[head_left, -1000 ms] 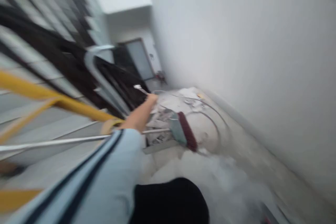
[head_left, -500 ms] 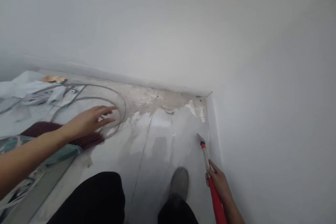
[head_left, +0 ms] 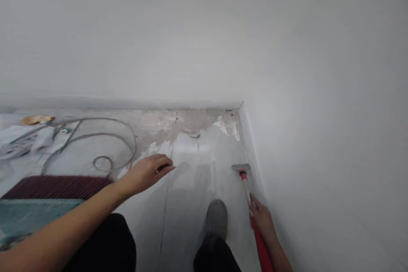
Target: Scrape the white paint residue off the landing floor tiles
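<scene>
My right hand (head_left: 261, 219) grips the red and white handle of a floor scraper (head_left: 247, 189). Its metal blade (head_left: 241, 167) rests flat on the dusty grey floor close to the right wall. My left hand (head_left: 146, 172) hovers over the floor with fingers loosely extended and holds nothing. It is just right of a broom with dark red bristles (head_left: 57, 187) and a teal head (head_left: 28, 216). My grey shoe (head_left: 216, 219) stands between the two hands.
White walls meet in a corner (head_left: 242, 104) ahead. Patches of plaster and debris (head_left: 191, 125) lie along the skirting. A grey cable (head_left: 95, 144) coils on the floor at left, beside white sheeting (head_left: 19, 144) and an orange scrap (head_left: 36, 120).
The view swung from the stairs to the floor corner. My left hand moved right and lower, past the cable loop. The scraper blade turned flat onto the floor.
</scene>
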Demonstrator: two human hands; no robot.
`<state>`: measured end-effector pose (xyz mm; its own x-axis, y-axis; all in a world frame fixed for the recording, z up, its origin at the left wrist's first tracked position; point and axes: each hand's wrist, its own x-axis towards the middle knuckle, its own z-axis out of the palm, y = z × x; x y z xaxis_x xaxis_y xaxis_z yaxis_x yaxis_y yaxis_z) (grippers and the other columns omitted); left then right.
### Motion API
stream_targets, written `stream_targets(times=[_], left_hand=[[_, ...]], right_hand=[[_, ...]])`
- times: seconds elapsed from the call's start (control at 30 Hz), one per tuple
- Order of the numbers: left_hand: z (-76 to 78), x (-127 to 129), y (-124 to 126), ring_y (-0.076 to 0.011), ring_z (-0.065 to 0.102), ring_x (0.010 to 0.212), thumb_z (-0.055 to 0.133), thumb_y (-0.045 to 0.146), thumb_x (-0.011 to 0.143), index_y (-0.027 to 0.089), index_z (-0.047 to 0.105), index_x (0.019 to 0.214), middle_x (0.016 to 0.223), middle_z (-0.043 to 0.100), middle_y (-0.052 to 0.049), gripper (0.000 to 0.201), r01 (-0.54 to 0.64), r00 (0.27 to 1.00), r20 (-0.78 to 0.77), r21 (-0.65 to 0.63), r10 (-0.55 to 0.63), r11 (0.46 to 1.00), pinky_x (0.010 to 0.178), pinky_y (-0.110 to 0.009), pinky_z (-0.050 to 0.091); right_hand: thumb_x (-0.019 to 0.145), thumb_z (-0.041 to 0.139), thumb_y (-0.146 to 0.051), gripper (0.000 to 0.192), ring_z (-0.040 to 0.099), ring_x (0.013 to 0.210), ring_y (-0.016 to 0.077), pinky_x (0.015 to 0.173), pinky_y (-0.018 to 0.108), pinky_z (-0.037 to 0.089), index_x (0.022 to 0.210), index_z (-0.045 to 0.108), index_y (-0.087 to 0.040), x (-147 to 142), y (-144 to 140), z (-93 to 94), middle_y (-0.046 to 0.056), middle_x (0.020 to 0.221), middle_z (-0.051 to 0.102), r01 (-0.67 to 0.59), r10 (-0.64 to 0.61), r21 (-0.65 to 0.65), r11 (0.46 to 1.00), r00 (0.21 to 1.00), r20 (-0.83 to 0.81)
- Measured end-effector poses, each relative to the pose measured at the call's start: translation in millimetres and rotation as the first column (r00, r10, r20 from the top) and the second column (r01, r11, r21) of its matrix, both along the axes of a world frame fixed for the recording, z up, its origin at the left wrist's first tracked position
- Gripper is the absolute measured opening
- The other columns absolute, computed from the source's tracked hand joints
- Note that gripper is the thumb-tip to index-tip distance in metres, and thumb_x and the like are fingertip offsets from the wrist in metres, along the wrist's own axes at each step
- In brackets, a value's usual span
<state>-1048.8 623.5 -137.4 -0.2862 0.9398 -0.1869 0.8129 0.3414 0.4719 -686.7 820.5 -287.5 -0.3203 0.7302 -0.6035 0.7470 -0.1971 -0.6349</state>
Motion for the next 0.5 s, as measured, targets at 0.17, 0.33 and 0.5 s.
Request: stream_targets(times=[0.17, 0.33, 0.5], left_hand=[[-23.9, 33, 24, -0.0154, 0.058, 0.081, 0.034, 0.044, 0.09, 0.021, 0.061, 0.089, 0.088, 0.063, -0.004, 0.036, 0.054, 0.989, 0.136, -0.007, -0.052, 0.999, 0.072, -0.026, 0.042], [-32.7, 35, 33, -0.0148, 0.058, 0.08, 0.038, 0.04, 0.088, 0.02, 0.061, 0.09, 0.091, 0.065, -0.003, 0.03, -0.024, 0.973, 0.23, -0.021, 0.028, 1.0, 0.072, -0.025, 0.041], [-37.6, 32, 34, -0.0151, 0.058, 0.077, 0.04, 0.039, 0.087, 0.019, 0.061, 0.093, 0.089, 0.065, -0.003, 0.029, -0.052, 0.972, 0.224, -0.085, 0.07, 0.995, 0.069, -0.024, 0.04]], right_hand=[[0.073, 0.054, -0.049, 0.071, 0.046, 0.038, 0.0115, 0.044, 0.026, 0.04, 0.132, 0.045, -0.011, -2, 23, 2.7, -0.002, 0.05, 0.056, 0.082, -0.098, -0.144, 0.986, 0.989, -0.111], [0.069, 0.06, -0.048, 0.065, 0.053, 0.046, 0.0139, 0.045, 0.024, 0.041, 0.123, 0.055, -0.013, 9, 15, 0.7, 0.002, 0.055, 0.06, 0.117, -0.133, -0.142, 0.983, 0.985, -0.107], [0.077, 0.052, -0.041, 0.062, 0.045, 0.037, 0.0105, 0.043, 0.024, 0.04, 0.13, 0.047, -0.008, -66, 58, -2.1, -0.002, 0.045, 0.052, 0.082, -0.091, -0.059, 0.995, 0.981, -0.17]])
